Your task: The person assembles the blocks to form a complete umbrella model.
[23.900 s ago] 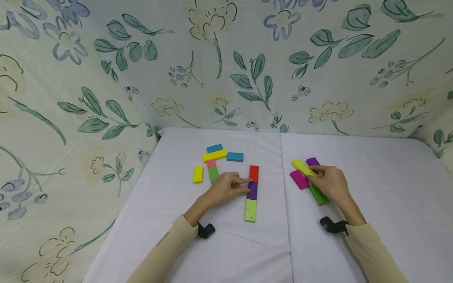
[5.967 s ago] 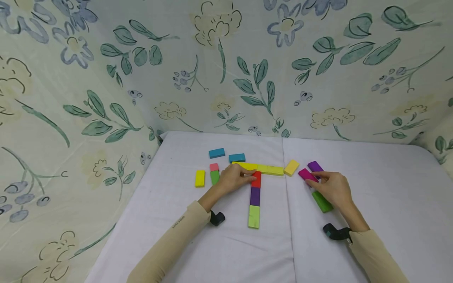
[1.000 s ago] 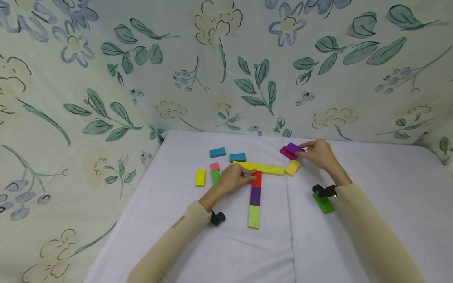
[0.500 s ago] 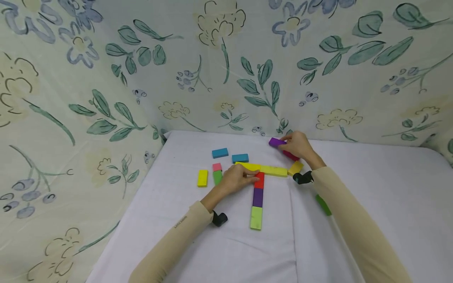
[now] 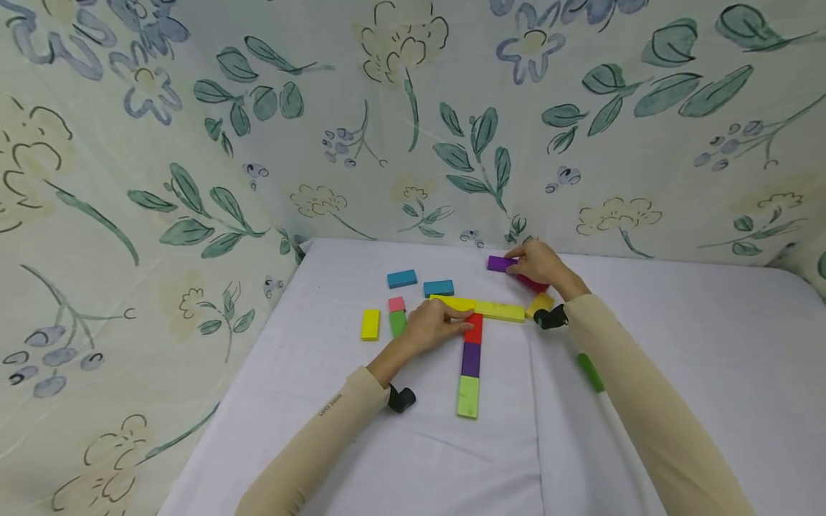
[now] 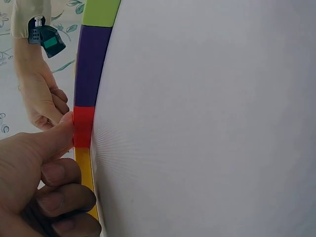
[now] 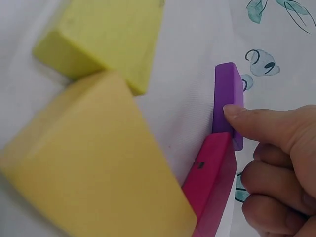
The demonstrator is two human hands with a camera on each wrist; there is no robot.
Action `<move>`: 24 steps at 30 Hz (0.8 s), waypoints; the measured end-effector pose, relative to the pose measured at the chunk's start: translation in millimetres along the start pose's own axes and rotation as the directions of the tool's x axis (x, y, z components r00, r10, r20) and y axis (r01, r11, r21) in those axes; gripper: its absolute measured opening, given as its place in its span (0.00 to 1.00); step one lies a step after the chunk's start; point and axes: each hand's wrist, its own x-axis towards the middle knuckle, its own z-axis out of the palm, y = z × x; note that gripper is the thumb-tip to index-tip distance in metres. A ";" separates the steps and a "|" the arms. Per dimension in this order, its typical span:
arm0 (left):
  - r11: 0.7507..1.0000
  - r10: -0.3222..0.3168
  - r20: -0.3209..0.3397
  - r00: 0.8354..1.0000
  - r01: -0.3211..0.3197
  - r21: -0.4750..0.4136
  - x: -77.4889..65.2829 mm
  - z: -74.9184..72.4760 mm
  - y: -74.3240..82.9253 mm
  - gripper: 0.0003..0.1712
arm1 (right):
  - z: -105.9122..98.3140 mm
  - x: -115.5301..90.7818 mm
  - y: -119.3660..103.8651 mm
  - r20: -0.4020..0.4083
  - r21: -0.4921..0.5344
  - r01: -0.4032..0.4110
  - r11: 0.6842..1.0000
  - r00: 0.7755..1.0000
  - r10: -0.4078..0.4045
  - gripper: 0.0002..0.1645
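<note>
My right hand (image 5: 540, 265) pinches the violet block (image 5: 500, 264) near the far edge of the surface (image 5: 490, 459); my left hand (image 5: 429, 328), fingers loosely bent, only touches the red block (image 5: 474, 331) along its left side. The right wrist view shows the violet end meeting the magenta block (image 7: 210, 160), which my hand partly covers from the head. That wider view counts fourteen blocks: these three, three yellow blocks (image 5: 500, 311), two blue blocks (image 5: 402, 279), two green blocks (image 5: 590, 372), plus a lime block (image 5: 468, 398), dark purple block (image 5: 471, 360), pink block (image 5: 396, 304) and orange block (image 5: 539, 302).
</note>
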 end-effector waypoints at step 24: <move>1.000 -0.013 0.002 1.000 0.013 0.003 -1.1 0.3 0.0 0.22 | 2.5 -4.9 3.3 0.014 0.025 0.049 0.999 0.999 -0.049 0.24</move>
